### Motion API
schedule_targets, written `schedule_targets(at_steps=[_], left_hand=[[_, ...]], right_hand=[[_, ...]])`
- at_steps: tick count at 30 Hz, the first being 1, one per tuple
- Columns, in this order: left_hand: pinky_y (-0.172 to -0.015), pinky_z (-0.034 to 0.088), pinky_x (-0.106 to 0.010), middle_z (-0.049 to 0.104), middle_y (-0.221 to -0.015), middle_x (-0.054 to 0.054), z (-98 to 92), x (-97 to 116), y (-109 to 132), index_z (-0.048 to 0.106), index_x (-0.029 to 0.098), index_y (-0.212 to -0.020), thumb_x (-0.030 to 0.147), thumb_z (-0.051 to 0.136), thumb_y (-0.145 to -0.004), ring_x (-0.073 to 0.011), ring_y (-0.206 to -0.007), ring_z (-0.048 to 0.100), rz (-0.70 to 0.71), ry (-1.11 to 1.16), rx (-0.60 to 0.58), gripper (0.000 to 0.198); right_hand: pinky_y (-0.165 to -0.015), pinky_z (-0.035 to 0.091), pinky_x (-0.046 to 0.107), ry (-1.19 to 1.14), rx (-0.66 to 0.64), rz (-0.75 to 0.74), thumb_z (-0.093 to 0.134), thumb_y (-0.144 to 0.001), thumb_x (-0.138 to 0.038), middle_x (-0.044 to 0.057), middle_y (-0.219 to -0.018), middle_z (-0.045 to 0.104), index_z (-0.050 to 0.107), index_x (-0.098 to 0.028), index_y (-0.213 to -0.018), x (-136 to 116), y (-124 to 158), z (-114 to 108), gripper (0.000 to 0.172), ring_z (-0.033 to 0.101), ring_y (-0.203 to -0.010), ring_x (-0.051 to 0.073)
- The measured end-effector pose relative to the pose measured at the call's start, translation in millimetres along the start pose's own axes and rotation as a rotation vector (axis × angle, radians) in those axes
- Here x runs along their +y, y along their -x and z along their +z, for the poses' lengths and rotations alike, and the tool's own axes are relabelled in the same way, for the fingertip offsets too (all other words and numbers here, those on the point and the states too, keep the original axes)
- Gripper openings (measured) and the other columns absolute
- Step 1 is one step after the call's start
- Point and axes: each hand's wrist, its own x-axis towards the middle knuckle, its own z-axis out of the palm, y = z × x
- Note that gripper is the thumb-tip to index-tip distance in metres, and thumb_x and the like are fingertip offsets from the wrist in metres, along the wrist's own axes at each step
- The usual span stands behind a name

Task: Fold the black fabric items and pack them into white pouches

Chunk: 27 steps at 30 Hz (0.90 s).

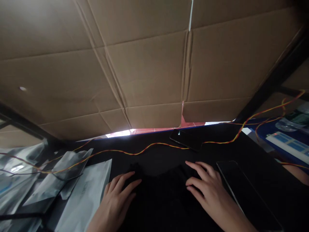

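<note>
My left hand [118,196] lies palm down over the black tabletop, fingers apart and pointing right. Opposite it, my right hand [207,190] is also palm down, its fingers spread and pointing left. Between them is a dark, crumpled-looking black thing [159,187]; its kind and outline are lost against the black surface. The fingertips of both hands are at its sides, and I cannot tell whether they touch it. Just right of my right hand lies a flat, dark, phone-like slab [248,193]. Ahead of that hand is a smaller black phone-like slab [185,138].
A red-and-yellow twisted wire [154,144] runs across the table [145,164]. Clear plastic bags [70,167] and a pale packet [84,193] lie at left. Cardboard [147,71] walls the back. At right are a white power strip [289,145], a bottle [294,119] and another person's arm [298,173].
</note>
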Motion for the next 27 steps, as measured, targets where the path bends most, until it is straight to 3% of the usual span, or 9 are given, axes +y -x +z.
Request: schedule_targets(at_steps=[4, 6, 8, 12, 15, 18, 22, 25, 27], left_hand=[[-0.086, 0.064, -0.038, 0.074, -0.115, -0.006, 5.7, 1, -26, 0.076, 0.028, -0.101, 0.032, 0.057, -0.108, -0.0244, -0.099, 0.074, -0.100, 0.012, 0.111, 0.021], [-0.089, 0.063, -0.042, 0.069, -0.116, -0.010, 7.6, 8, -34, 0.072, 0.024, -0.112, 0.033, 0.055, -0.111, -0.0261, -0.100, 0.072, -0.163, -0.017, 0.204, 0.020], [-0.092, 0.063, -0.045, 0.068, -0.120, -0.011, 8.3, 19, -36, 0.067, 0.023, -0.125, 0.034, 0.055, -0.111, -0.0280, -0.105, 0.072, -0.196, -0.034, 0.263, 0.022], [-0.094, 0.066, -0.033, 0.074, -0.126, -0.007, 8.4, 31, -17, 0.066, 0.030, -0.136, 0.032, 0.057, -0.110, -0.0237, -0.111, 0.077, -0.071, 0.044, 0.098, 0.028], [-0.104, 0.065, -0.039, 0.070, -0.149, -0.008, 9.7, 24, 6, 0.061, 0.035, -0.152, 0.036, 0.067, -0.104, -0.0299, -0.132, 0.072, 0.045, 0.007, -0.052, 0.048], [-0.106, 0.065, -0.046, 0.061, -0.163, -0.010, 9.7, 12, 22, 0.048, 0.033, -0.167, 0.048, 0.076, -0.098, -0.0361, -0.143, 0.066, 0.087, -0.070, -0.120, 0.076], [-0.100, 0.067, -0.049, 0.064, -0.160, -0.008, 6.1, 10, 17, 0.046, 0.036, -0.168, 0.051, 0.073, -0.101, -0.0351, -0.137, 0.069, 0.020, -0.116, -0.129, 0.074], [-0.109, 0.062, -0.052, 0.056, -0.168, -0.007, 10.4, 15, 2, 0.040, 0.036, -0.171, 0.046, 0.063, -0.107, -0.0344, -0.148, 0.061, 0.004, -0.121, -0.094, 0.068], [-0.113, 0.059, -0.052, 0.049, -0.174, -0.008, 20.2, 18, -5, 0.032, 0.032, -0.175, 0.046, 0.059, -0.110, -0.0345, -0.155, 0.053, 0.033, -0.139, -0.090, 0.072]], right_hand=[[-0.101, 0.059, 0.054, -0.088, 0.198, 0.157, 0.064, -0.106, -0.030, 0.007, -0.129, 0.075, 0.074, -0.029, -0.099, 13, -38, -10, 0.012, 0.069, -0.119, 0.031], [-0.104, 0.056, 0.061, -0.048, 0.386, 0.248, 0.061, -0.107, -0.033, 0.013, -0.131, 0.072, 0.073, -0.025, -0.111, 9, -53, -9, 0.015, 0.068, -0.121, 0.035], [-0.106, 0.055, 0.062, -0.041, 0.449, 0.232, 0.058, -0.108, -0.030, 0.014, -0.135, 0.070, 0.071, -0.025, -0.121, -3, -55, -3, 0.020, 0.067, -0.125, 0.036], [-0.105, 0.062, 0.047, -0.144, 0.096, 0.045, 0.062, -0.104, -0.017, 0.006, -0.135, 0.074, 0.075, -0.032, -0.123, -31, -25, 21, 0.027, 0.073, -0.123, 0.027], [-0.115, 0.058, 0.055, -0.137, -0.148, -0.010, 0.085, -0.088, -0.020, 0.004, -0.164, 0.059, 0.073, -0.035, -0.140, -30, 6, 27, 0.056, 0.058, -0.150, 0.037], [-0.118, 0.054, 0.064, -0.105, -0.278, -0.106, 0.093, -0.085, -0.035, 0.005, -0.176, 0.042, 0.060, -0.039, -0.159, -11, 27, 15, 0.081, 0.044, -0.158, 0.046], [-0.108, 0.064, 0.054, -0.045, -0.309, -0.190, 0.083, -0.096, -0.043, -0.001, -0.171, 0.048, 0.059, -0.046, -0.159, 5, 27, -8, 0.067, 0.056, -0.150, 0.042], [-0.110, 0.064, 0.044, 0.004, -0.176, -0.125, 0.067, -0.108, -0.042, -0.004, -0.171, 0.049, 0.064, -0.041, -0.155, -3, 10, -6, 0.046, 0.059, -0.149, 0.031], [-0.119, 0.057, 0.051, 0.076, -0.050, -0.091, 0.052, -0.115, -0.035, -0.003, -0.175, 0.043, 0.061, -0.036, -0.158, -6, -1, 9, 0.044, 0.049, -0.157, 0.031]])
